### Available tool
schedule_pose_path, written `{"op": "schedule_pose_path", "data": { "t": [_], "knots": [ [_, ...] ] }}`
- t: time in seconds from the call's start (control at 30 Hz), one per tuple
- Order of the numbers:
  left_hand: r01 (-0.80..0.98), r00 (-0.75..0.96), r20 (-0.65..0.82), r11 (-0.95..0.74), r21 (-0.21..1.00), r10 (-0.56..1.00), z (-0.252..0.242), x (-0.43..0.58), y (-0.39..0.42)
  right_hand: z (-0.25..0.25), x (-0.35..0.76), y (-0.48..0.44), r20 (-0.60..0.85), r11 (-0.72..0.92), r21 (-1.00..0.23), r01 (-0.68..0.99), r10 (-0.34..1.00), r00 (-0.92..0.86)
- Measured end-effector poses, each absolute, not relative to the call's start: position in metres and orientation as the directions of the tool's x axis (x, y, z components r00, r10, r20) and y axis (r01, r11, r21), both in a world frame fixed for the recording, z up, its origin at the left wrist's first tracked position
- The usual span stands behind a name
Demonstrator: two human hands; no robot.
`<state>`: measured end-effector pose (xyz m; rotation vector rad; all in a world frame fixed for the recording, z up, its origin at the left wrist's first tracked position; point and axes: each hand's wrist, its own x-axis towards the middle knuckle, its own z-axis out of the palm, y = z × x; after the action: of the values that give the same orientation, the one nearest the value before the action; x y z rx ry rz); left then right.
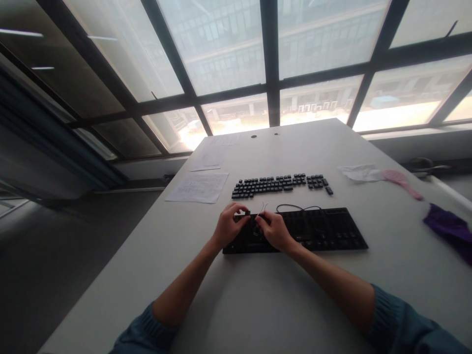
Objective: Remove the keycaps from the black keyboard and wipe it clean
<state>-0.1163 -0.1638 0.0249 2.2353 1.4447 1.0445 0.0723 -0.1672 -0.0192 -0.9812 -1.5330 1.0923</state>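
Note:
A black keyboard [332, 228] lies flat on the white table, and both hands are over its left half. My left hand [229, 225] pinches a small dark keycap [247, 213] between thumb and fingers. Close beside it, my right hand [275, 231] is closed on a thin wire keycap puller [264, 206], whose fine wire ends stick up past the fingers. Behind the keyboard, many loose black keycaps [263, 186] are laid out in rows like a keyboard layout. The keys directly under my fingers are partly hidden.
A black cable [291, 206] loops behind the keyboard. Printed sheets [199, 188] lie at the left of the white table [250, 300]. On the right are a white cloth [361, 173], a pink hairbrush [400, 181] and a purple cloth [448, 231]. Large windows stand beyond the table.

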Motion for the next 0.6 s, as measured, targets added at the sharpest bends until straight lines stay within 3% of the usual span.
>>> {"op": "schedule_pose_path", "data": {
  "t": [0.33, 0.6],
  "knots": [
    [0.85, 0.346, 0.391, -0.462, 0.254, 0.853, 0.011, -0.092, -0.059, -0.013, 0.074, -0.167, 0.264, 0.28, -0.958, 0.069, 0.948, -0.18],
    [0.885, 0.281, 0.39, -0.393, 0.248, 0.877, -0.007, -0.096, -0.044, -0.015, 0.072, -0.166, 0.241, 0.255, -0.966, 0.05, 0.951, -0.195]
  ]
}}
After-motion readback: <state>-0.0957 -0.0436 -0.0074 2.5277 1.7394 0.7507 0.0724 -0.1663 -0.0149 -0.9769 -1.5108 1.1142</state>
